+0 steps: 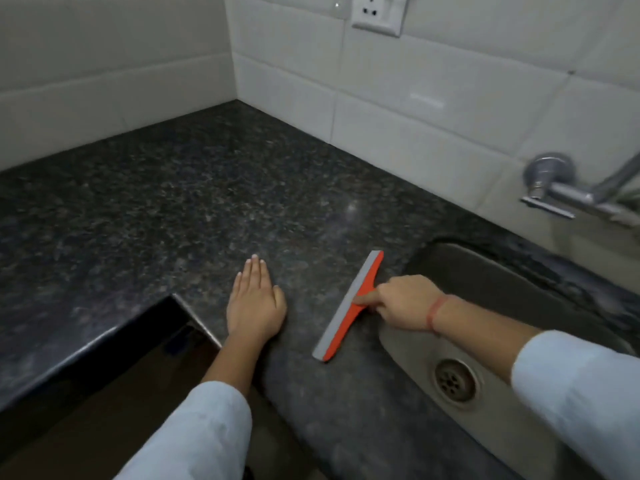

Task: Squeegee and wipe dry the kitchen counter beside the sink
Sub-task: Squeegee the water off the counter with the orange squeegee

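The orange plastic squeegee with the grey rubber blade (pixel 346 306) sits on the dark speckled granite counter (pixel 173 202), right at the fingertips of the right hand (pixel 405 301), which is curled round its handle. The left hand (pixel 254 303) lies flat just left of it, fingers straight and together, holding nothing. I'd keep the whole blade edge pressed down and pull one even stroke toward the steel sink (pixel 485 271) under that right wrist.

Dark counter (pixel 180 202) lies bare up to the tiled walls (pixel 415 109), only the left hand (pixel 255 303) flat on it beside the squeegee (pixel 346 308)
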